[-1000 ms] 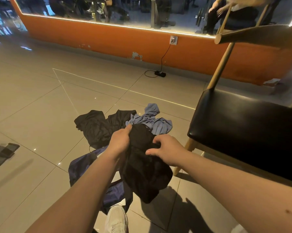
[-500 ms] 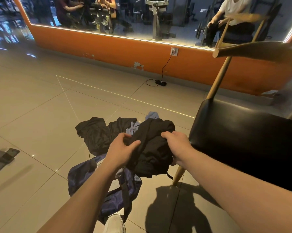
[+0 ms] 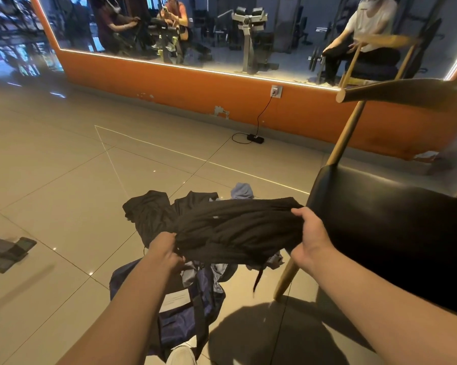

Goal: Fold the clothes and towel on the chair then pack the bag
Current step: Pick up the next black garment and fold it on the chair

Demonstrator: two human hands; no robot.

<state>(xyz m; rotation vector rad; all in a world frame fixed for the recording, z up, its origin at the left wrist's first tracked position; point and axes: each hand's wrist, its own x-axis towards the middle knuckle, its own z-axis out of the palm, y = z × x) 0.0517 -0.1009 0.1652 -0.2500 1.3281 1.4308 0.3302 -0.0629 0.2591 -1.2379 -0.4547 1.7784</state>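
I hold a black garment (image 3: 235,227) stretched out in the air between both hands. My left hand (image 3: 166,250) grips its left end and my right hand (image 3: 310,233) grips its right end, beside the chair. Below it, a dark blue bag (image 3: 185,312) lies open on the floor. Another black garment (image 3: 148,214) lies on the tiles beyond, and a light blue cloth (image 3: 242,191) peeks out behind the stretched garment. The chair's black seat (image 3: 385,233) on the right has nothing on it.
The chair's wooden backrest (image 3: 406,94) juts out at upper right. An orange wall with a mirror (image 3: 222,32) runs across the back; a power strip and cable (image 3: 255,138) lie at its foot. A dark flat object (image 3: 8,252) sits at far left. My white shoe (image 3: 181,354) shows at the bottom.
My hands have moved apart and lifted, pulling the bunched black garment out wide. The view has tilted up, showing more of the mirror.
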